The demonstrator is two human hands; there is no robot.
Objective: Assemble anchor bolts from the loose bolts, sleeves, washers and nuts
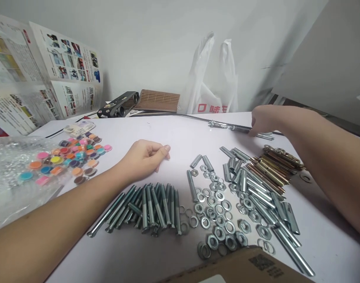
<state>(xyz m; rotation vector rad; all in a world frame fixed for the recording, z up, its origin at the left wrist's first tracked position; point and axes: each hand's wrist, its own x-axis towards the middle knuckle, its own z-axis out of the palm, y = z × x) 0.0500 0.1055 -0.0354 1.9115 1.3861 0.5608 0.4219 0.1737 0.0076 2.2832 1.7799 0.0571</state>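
Note:
My left hand [147,158] rests on the white table, its fingers curled and the thumb pressed against them; nothing shows in it. In front of it lies a pile of long dark-silver bolts [156,208] with flared ends. At the back right, my right hand [261,120] reaches down with closed fingers on an expansion bolt [241,129], partly hidden by the hand. Another expansion bolt [217,124] lies just left of it, in line along the table's back edge. Loose nuts [219,232], washers [205,223] and metal sleeves [261,196] spread over the right half.
Brass-coloured bolts [268,169] lie beneath my right forearm. Colourful small pots [76,155] and a clear plastic bag [15,173] are at left. A cardboard box [241,267] stands at the near edge. Behind are a white carrier bag [212,86] and a newspaper [68,70].

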